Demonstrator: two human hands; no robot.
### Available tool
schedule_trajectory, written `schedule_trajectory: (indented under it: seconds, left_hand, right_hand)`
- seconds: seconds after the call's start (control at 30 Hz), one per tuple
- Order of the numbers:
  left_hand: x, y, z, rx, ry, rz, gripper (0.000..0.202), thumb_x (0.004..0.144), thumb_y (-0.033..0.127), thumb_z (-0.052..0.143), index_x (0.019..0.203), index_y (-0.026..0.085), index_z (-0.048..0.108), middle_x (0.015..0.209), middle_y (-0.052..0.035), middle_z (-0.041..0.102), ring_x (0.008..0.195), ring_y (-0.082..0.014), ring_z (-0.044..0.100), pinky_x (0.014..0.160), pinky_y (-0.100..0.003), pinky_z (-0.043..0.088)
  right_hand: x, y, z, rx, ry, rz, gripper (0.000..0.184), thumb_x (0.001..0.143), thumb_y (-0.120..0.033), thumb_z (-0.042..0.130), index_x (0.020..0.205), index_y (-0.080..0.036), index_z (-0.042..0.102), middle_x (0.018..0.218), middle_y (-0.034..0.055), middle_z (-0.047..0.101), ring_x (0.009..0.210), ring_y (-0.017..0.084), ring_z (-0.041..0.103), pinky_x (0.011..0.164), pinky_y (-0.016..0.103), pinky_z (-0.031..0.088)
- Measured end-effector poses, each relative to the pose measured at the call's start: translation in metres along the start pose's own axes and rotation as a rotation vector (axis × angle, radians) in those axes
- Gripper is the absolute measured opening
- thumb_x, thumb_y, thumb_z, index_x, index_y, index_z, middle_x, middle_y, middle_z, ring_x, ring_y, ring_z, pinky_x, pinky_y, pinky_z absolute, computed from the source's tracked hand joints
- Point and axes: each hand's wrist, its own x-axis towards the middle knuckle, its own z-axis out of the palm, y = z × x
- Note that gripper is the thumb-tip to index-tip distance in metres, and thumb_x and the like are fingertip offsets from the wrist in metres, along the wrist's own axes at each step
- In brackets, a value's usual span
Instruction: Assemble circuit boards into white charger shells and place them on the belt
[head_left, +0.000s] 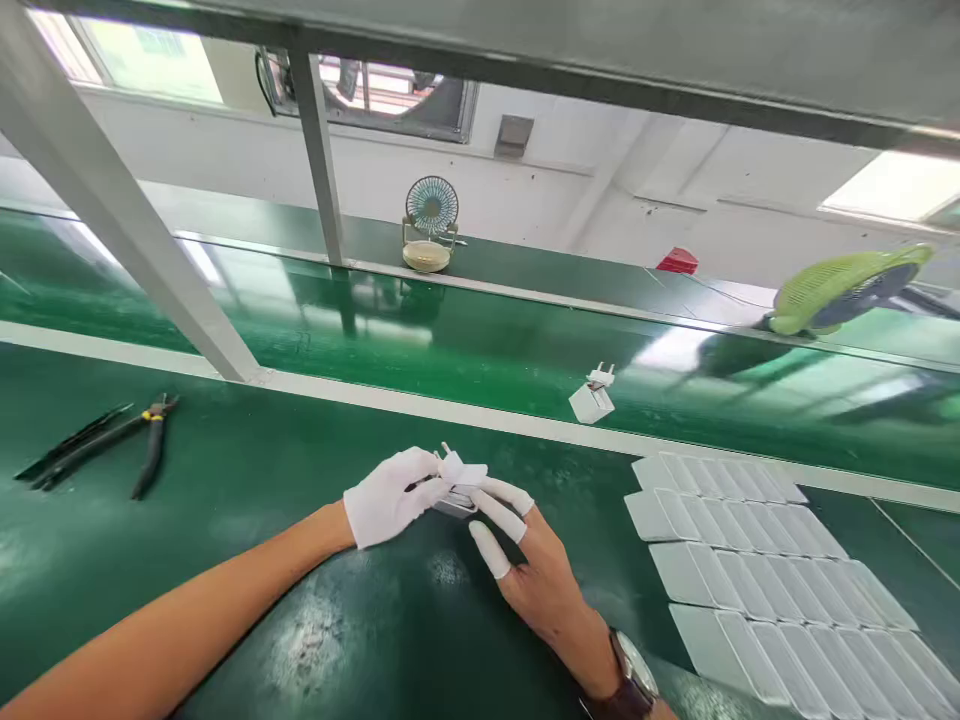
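Note:
My left hand (394, 497), in a white glove, pinches a white plug adapter (459, 478) over the green bench. The adapter's pins point up and away from me, and a flat white piece sits on its right side. My right hand (525, 555), with white finger cots, has two covered fingertips against that right side. The thumb of the right hand stands lower, a little apart from the others. Fingers partly hide the adapter's body. Another white plug adapter (592, 398) lies beyond, on the glossy green belt (480, 355), with its pins facing away.
Black-handled cutting pliers (150, 430) and dark tweezers (82, 440) lie left on the green bench (247, 480). Rows of flat translucent white pieces (772, 570) are on the right. A grey post (187, 290) rises at left. Farther back are a small fan (432, 210) and a green fan (840, 285).

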Motion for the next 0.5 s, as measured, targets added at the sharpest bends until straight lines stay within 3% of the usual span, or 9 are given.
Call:
schedule_trajectory:
  seconds: [0.13, 0.27, 0.4, 0.5]
  left_hand:
    - [0.001, 0.004, -0.001, -0.070, -0.007, -0.057, 0.040, 0.102, 0.042, 0.043, 0.122, 0.024, 0.071, 0.114, -0.0062, 0.072, 0.106, -0.0208, 0.065, 0.098, -0.034, 0.049]
    - [0.003, 0.007, 0.000, -0.127, -0.009, -0.150, 0.035, 0.098, 0.045, 0.052, 0.122, 0.029, 0.071, 0.121, -0.0026, 0.072, 0.110, -0.0207, 0.066, 0.098, -0.032, 0.051]
    - [0.004, 0.008, -0.001, -0.141, -0.021, -0.135, 0.036, 0.098, 0.045, 0.051, 0.123, 0.028, 0.071, 0.123, -0.0024, 0.071, 0.112, -0.0214, 0.065, 0.098, -0.032, 0.051]
    - [0.004, 0.009, -0.004, -0.154, -0.029, -0.085, 0.038, 0.100, 0.043, 0.047, 0.125, 0.026, 0.069, 0.121, -0.0031, 0.072, 0.111, -0.0209, 0.066, 0.098, -0.032, 0.051]
  right_hand:
    - [0.002, -0.003, -0.005, -0.080, -0.036, -0.058, 0.050, 0.097, -0.014, 0.056, 0.143, -0.032, 0.053, 0.123, 0.0116, 0.063, 0.112, 0.025, 0.066, 0.092, 0.041, 0.062]
    - [0.002, -0.001, -0.003, -0.137, -0.055, -0.104, 0.047, 0.096, -0.014, 0.058, 0.140, -0.030, 0.056, 0.125, 0.0124, 0.064, 0.114, 0.026, 0.066, 0.092, 0.043, 0.062]
    - [0.003, -0.002, 0.002, -0.125, -0.011, -0.092, 0.047, 0.097, -0.018, 0.057, 0.142, -0.028, 0.054, 0.129, 0.0123, 0.064, 0.117, 0.026, 0.066, 0.095, 0.042, 0.061]
    - [0.003, -0.004, 0.007, -0.167, -0.050, -0.087, 0.045, 0.099, -0.022, 0.055, 0.144, -0.028, 0.053, 0.132, 0.0134, 0.063, 0.118, 0.027, 0.066, 0.093, 0.041, 0.062]
